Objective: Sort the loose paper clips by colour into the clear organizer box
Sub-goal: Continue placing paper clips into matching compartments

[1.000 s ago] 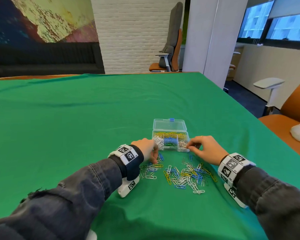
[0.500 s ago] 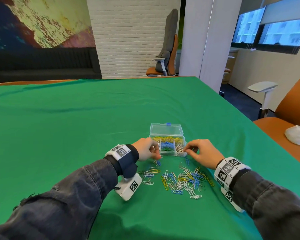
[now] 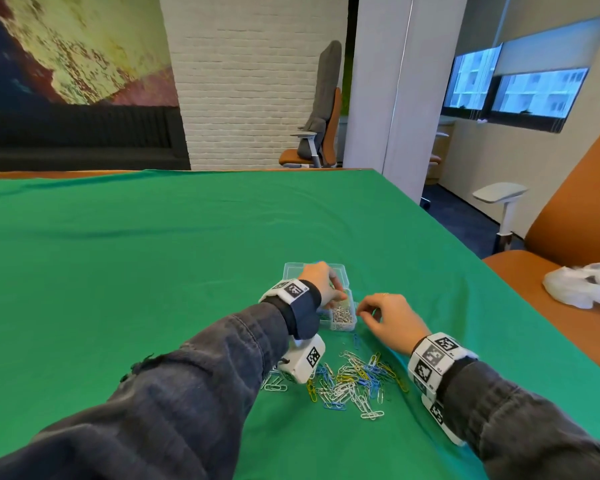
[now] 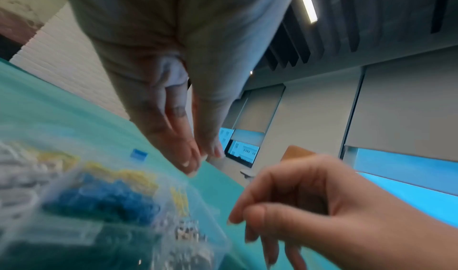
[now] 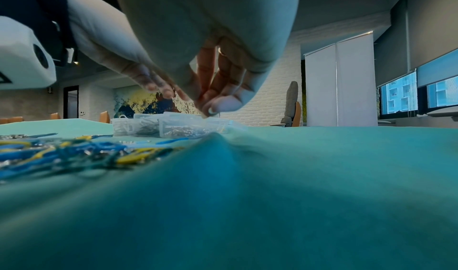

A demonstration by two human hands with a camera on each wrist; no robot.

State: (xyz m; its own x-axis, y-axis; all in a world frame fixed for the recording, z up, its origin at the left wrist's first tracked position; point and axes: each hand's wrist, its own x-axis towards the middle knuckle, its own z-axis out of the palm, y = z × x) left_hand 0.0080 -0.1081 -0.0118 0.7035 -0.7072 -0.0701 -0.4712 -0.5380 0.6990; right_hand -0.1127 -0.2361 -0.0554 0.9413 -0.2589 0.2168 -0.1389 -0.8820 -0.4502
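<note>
Head view: left hand (image 3: 321, 284) hovers over the organizer box (image 3: 343, 317), fingers loosely extended; right hand (image 3: 390, 320) beside it, fingertips pinched, contents unclear.

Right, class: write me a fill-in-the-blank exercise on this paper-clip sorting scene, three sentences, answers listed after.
1. The tablecloth is coloured ____.
2. The left hand is over the clear organizer box; the ____ hand is beside it.
3. The loose paper clips are blue, white and ____.

Missing words: green; right; yellow
</note>
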